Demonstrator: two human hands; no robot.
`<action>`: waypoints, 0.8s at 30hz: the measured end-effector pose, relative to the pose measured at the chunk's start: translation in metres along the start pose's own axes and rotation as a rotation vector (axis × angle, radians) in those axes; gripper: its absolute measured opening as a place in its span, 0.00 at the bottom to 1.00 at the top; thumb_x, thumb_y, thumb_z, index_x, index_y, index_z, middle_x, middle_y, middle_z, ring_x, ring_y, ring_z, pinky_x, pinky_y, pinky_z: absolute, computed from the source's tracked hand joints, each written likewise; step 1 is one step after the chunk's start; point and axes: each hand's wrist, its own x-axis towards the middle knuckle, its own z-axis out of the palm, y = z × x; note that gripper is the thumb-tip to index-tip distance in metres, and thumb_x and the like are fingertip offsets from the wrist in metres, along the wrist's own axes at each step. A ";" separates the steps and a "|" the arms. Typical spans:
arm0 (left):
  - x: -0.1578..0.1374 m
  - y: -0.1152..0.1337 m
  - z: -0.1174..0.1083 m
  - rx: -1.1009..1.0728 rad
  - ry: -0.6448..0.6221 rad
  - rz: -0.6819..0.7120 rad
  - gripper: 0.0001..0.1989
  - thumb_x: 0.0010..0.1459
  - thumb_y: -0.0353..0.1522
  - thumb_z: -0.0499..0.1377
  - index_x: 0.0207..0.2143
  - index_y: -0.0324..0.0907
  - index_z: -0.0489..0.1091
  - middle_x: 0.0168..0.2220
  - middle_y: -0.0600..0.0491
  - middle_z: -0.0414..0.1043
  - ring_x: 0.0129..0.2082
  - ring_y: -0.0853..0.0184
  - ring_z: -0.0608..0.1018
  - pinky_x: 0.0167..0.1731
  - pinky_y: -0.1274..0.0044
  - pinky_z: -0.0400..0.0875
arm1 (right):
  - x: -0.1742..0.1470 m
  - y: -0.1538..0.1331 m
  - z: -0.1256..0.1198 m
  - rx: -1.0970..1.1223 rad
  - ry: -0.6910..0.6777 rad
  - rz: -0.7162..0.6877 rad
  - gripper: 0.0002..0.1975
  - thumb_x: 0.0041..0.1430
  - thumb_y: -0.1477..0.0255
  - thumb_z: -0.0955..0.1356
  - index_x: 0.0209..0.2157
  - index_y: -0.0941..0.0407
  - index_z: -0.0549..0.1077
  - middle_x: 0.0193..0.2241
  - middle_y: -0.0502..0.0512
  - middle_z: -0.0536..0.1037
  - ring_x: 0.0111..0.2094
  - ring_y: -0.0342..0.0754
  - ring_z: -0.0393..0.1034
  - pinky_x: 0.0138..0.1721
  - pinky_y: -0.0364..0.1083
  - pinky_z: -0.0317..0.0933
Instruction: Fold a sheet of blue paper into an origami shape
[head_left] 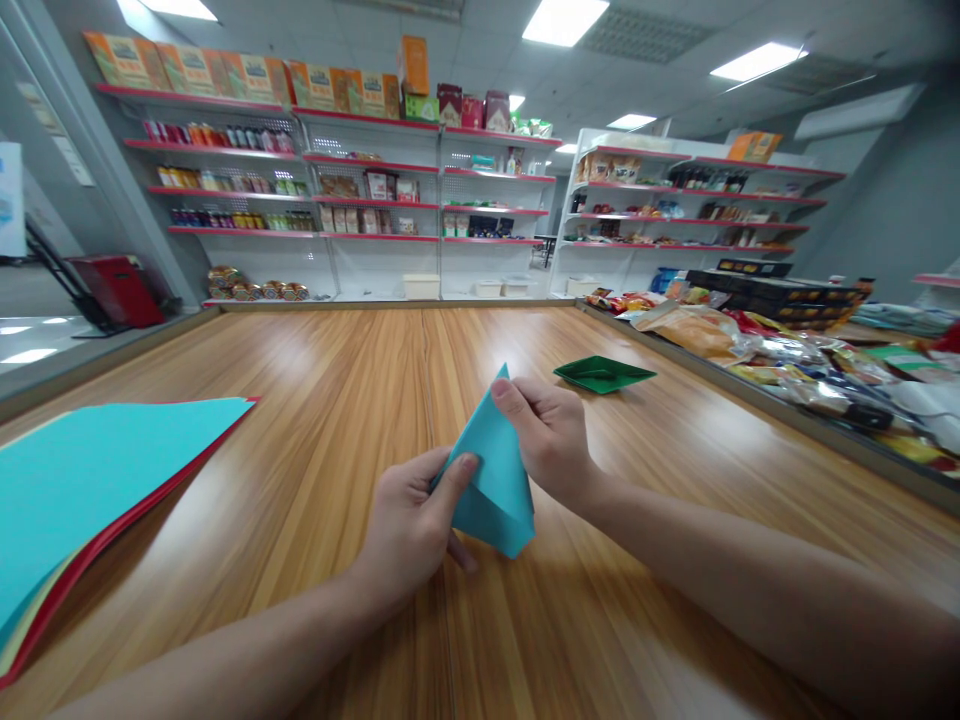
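A folded sheet of light blue paper [495, 490] is held up in front of me, a little above the wooden table [337, 400]. It narrows to a point at the top, and its lower end spreads wider. My left hand [420, 510] grips its left edge, thumb on the near face and the other fingers partly hidden behind. My right hand [551, 435] pinches the paper near its upper tip, with the thumb on top. Beyond my right hand, a folded green paper boat [604, 375] rests on the table, apart from both hands.
At the left lies a stack of coloured paper [112, 470], blue on top with red beneath. Along the right, past a raised table edge [780, 405], packaged snacks [795, 370] are heaped with black boxes [772, 290]. Stocked shelves [375, 170] stand behind the table.
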 end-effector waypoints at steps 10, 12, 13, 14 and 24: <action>0.000 -0.003 -0.001 -0.037 -0.025 -0.054 0.19 0.55 0.46 0.57 0.28 0.37 0.70 0.19 0.58 0.61 0.12 0.69 0.72 0.07 0.79 0.70 | 0.002 0.005 0.002 0.023 -0.026 0.116 0.23 0.61 0.60 0.63 0.17 0.56 0.54 0.15 0.44 0.52 0.17 0.37 0.46 0.16 0.41 0.41; 0.000 -0.002 -0.001 -0.035 -0.025 -0.049 0.19 0.55 0.46 0.57 0.27 0.38 0.69 0.19 0.58 0.62 0.12 0.69 0.72 0.06 0.79 0.70 | 0.001 0.005 0.002 0.032 -0.022 0.122 0.23 0.61 0.60 0.63 0.17 0.56 0.54 0.15 0.44 0.52 0.17 0.37 0.46 0.16 0.41 0.41; 0.000 -0.002 -0.001 -0.034 -0.025 -0.047 0.19 0.55 0.46 0.57 0.27 0.38 0.69 0.19 0.58 0.62 0.12 0.69 0.73 0.06 0.79 0.70 | 0.001 0.004 0.003 0.030 -0.018 0.124 0.23 0.61 0.60 0.63 0.17 0.56 0.54 0.15 0.44 0.52 0.17 0.37 0.46 0.16 0.41 0.41; 0.000 -0.002 -0.001 -0.033 -0.025 -0.049 0.19 0.55 0.46 0.57 0.26 0.38 0.69 0.19 0.58 0.62 0.12 0.69 0.73 0.06 0.79 0.69 | 0.000 0.004 0.003 0.026 -0.012 0.125 0.24 0.60 0.60 0.63 0.17 0.56 0.54 0.15 0.44 0.52 0.17 0.37 0.46 0.16 0.41 0.41; 0.001 -0.004 0.000 0.026 -0.025 -0.023 0.21 0.58 0.47 0.54 0.23 0.38 0.65 0.18 0.58 0.60 0.11 0.68 0.73 0.06 0.80 0.69 | -0.003 0.001 0.006 0.001 0.041 0.095 0.23 0.61 0.61 0.63 0.17 0.56 0.54 0.15 0.44 0.52 0.17 0.37 0.46 0.16 0.40 0.41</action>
